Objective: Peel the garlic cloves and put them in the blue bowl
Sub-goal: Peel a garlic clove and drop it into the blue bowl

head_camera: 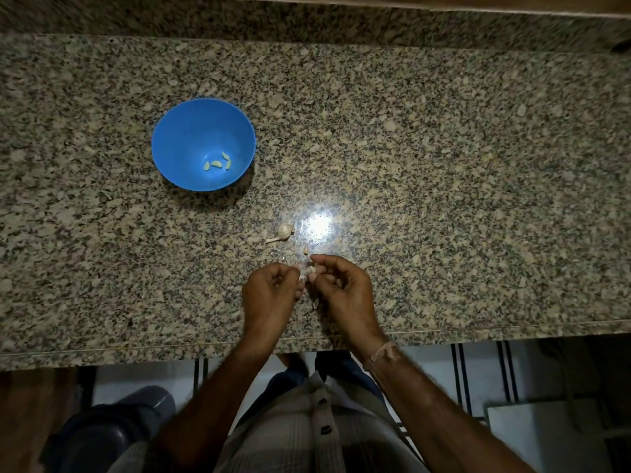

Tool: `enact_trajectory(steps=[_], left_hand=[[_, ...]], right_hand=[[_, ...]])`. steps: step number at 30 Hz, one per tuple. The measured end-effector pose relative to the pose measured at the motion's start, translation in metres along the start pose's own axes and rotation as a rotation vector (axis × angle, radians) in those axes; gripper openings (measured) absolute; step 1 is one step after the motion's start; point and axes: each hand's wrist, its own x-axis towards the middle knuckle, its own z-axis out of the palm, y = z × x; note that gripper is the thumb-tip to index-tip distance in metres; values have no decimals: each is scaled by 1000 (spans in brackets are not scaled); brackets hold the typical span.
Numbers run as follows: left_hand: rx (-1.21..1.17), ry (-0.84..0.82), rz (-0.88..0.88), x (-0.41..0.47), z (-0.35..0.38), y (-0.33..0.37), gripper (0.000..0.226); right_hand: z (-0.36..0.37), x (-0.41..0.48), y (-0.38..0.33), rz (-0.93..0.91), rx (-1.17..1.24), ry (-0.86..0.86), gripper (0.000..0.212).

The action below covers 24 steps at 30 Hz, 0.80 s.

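the left grip [269,293] and the right grip [341,288] both pinch one small garlic clove [310,270] between curled fingertips, over the counter [444,165] near its front edge. a garlic bulb [284,231] lies just beyond them. the blue bowl [191,128], further back and left, holds a few peeled cloves [216,163].

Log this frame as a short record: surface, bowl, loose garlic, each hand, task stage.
surface: speckled granite counter
blue bowl: upright, left of and beyond the hands, a few peeled cloves at its bottom
garlic bulb: lies on the counter just beyond the hands
left hand: pinches a garlic clove
right hand: pinches the same clove
stage: peeling under way, this clove not yet in the bowl
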Motion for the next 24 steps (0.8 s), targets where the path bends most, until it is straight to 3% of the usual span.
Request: enact_trajectory(steps=[2, 5, 9, 14, 17, 24], left_hand=[[64, 21, 45, 0, 0, -2, 29], [34, 28, 100, -1, 2, 0, 8], [-1, -32, 165, -3, 2, 5, 8], [35, 47, 158, 3, -3, 4, 12], [30, 78, 170, 5, -9, 2, 15], [-72, -21, 107, 6, -16, -1, 17]], right_hand=[[-2, 1, 0, -3, -21, -1, 22], [-4, 3, -1, -18, -54, -12, 21], [-3, 3, -5, -91, -127, -28, 20], [-2, 2, -7, -92, -121, -74, 29], [-6, 4, -6, -160, -276, -40, 34], [-5, 3, -4, -230, -345, -94, 30]])
